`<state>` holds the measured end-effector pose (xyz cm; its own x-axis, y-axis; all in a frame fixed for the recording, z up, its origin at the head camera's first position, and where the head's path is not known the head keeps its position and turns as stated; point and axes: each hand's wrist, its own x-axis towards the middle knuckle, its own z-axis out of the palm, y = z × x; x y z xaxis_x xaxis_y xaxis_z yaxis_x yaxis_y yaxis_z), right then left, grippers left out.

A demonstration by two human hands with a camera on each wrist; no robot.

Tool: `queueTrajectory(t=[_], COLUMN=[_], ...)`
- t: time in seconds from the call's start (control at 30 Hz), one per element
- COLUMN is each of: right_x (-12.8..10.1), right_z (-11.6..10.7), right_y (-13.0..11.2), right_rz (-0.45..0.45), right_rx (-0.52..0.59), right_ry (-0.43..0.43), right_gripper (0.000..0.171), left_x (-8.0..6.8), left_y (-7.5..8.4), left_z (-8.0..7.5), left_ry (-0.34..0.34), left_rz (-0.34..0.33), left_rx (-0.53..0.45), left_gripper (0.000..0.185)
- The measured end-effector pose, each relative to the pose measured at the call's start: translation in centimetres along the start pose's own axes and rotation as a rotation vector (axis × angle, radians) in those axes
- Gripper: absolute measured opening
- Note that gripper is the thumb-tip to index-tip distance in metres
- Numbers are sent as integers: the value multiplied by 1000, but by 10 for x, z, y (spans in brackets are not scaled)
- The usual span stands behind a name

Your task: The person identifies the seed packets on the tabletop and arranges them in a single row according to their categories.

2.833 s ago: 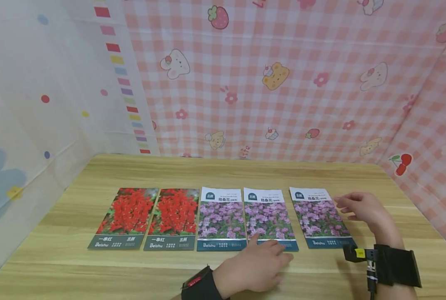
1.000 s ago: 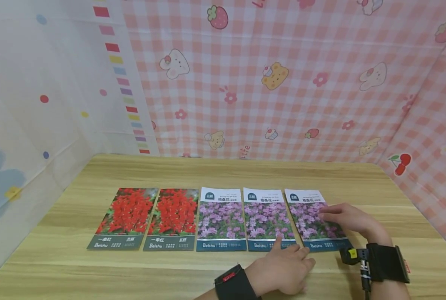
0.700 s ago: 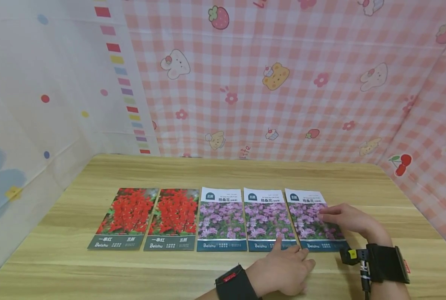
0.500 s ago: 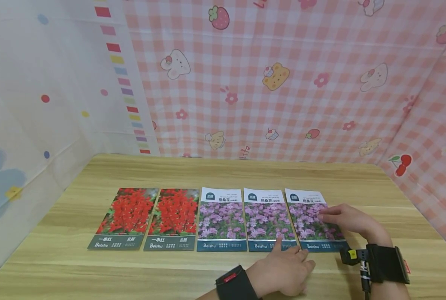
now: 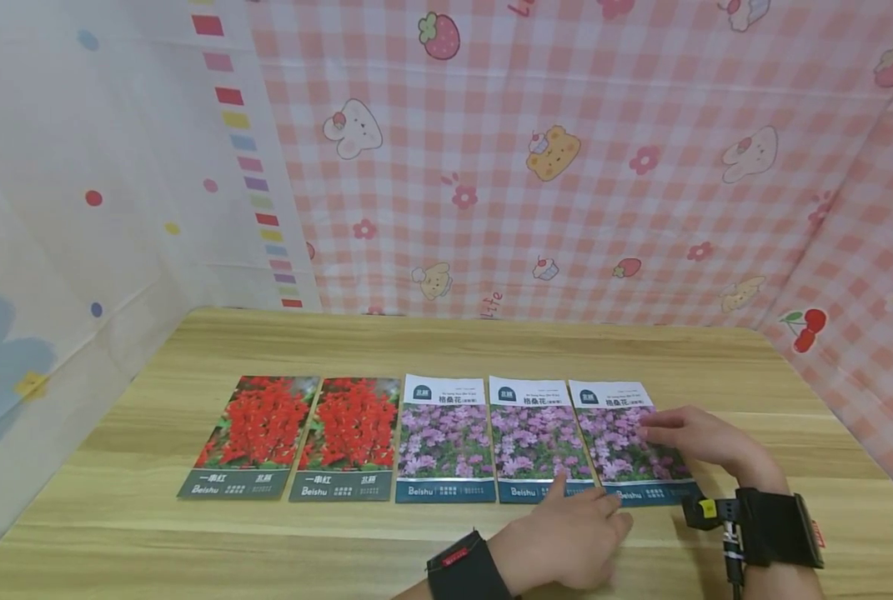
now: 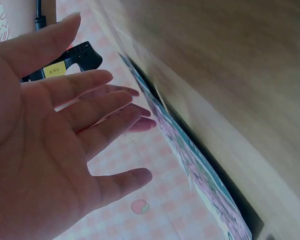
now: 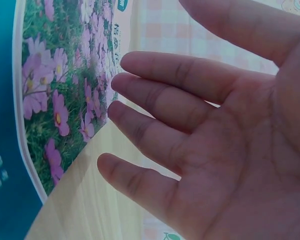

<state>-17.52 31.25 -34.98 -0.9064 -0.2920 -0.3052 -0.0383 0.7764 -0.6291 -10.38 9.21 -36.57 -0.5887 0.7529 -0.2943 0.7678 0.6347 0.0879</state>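
In the head view, two seed packets with red flowers lie at the left: the outer one [image 5: 257, 425] and its neighbour [image 5: 352, 425]. To their right lie three packets with purple flowers: the first [image 5: 444, 442], the middle one [image 5: 536, 429] and the rightmost one [image 5: 614, 442], slightly turned. My left hand [image 5: 566, 533], fingers spread, is over the lower edges of the middle and rightmost purple packets. My right hand [image 5: 701, 437] has its fingertips at the rightmost packet's right edge, covering part of it. Both wrist views show extended fingers, the left palm [image 6: 35, 150] and the right palm [image 7: 230, 145] holding nothing.
The packets lie in a row on a wood-grain table [image 5: 446, 346]. A pink checked cloth [image 5: 491, 100] hangs behind it, and a white patterned cloth [image 5: 138, 150] at the left. Black wristbands sit on the left wrist [image 5: 467, 571] and right wrist [image 5: 780, 527], the right one with a cable.
Since the earliest frame, the rightmost purple packet has slid left, closing most of the gap to its neighbour. My right hand moved left with it; my left hand shifted right. Lately both hands are nearly still.
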Motion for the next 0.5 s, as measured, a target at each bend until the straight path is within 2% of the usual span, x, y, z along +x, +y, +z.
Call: queueTrajectory(t=[0.23,0.5], right_x=[3,3], right_z=[0,3], right_y=[-6,-14], right_rz=[-70,-224], right_rx=[3,63], right_ry=[37,105], right_gripper=[58,57], left_x=[-13,-31], left_y=[-21,-52], left_z=[-5,-7], left_ry=[98,276], left_rz=[-11,-118], left_rx=[-27,-113], left_gripper=[57,58])
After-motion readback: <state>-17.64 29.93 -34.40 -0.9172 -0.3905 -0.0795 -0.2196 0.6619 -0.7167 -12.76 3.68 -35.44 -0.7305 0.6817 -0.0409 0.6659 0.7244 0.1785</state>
